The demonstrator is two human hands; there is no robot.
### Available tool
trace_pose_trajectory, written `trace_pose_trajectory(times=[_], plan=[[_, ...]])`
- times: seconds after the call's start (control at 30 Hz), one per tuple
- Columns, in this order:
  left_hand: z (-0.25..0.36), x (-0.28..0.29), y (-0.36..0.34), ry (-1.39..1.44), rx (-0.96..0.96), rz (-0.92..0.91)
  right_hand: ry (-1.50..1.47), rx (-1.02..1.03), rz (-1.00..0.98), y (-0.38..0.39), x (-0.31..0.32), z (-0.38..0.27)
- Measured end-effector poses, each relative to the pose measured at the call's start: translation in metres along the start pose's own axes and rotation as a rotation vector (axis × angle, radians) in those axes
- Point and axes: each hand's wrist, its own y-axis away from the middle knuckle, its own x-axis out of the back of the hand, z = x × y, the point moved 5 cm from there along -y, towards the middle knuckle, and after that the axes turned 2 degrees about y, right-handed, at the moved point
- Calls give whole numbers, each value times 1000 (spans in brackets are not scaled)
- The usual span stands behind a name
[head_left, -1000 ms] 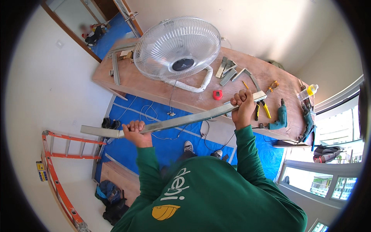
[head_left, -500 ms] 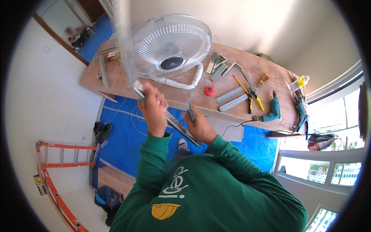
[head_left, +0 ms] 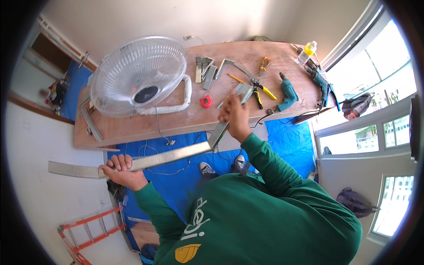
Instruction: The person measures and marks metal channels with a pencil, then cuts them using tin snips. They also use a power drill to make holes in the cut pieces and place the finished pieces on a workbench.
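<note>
A long galvanized metal channel (head_left: 171, 156), bent into angled sections, crosses the view in front of me. My left hand (head_left: 124, 171) is closed round its left part, near a bend, with one section sticking out to the left. My right hand (head_left: 236, 116) grips the raised right section, over the front of the wooden table (head_left: 151, 130). Just beyond that hand lie yellow-and-black snips (head_left: 267, 92), a pencil (head_left: 236, 78) and a red tape measure (head_left: 206, 101).
The table also holds a fan (head_left: 117, 75), short metal pieces (head_left: 210, 78), two teal power tools (head_left: 288, 95), pliers (head_left: 264, 65) and a bottle (head_left: 304, 56). Cables lie on the blue floor sheet (head_left: 282, 141). An orange ladder (head_left: 75, 232) is lower left; a blurred figure (head_left: 56, 92) is beyond the doorway.
The channel swung upright half a second ago and now lies across again, with an added bend visible between my hands. My left hand has moved down-left; the view has turned.
</note>
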Motion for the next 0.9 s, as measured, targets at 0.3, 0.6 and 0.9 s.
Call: trace_pose_trajectory(times=[0.3,0.6,0.9], plan=[[-31,-89,60,-182,66,-276,946,307,-504,75,-79,30],[-27,-23,17,-53,122,-48,618,153,-409,48,-33,2],[-18,-10,18,31,132,-39,284,157,-257,22,22,-25]])
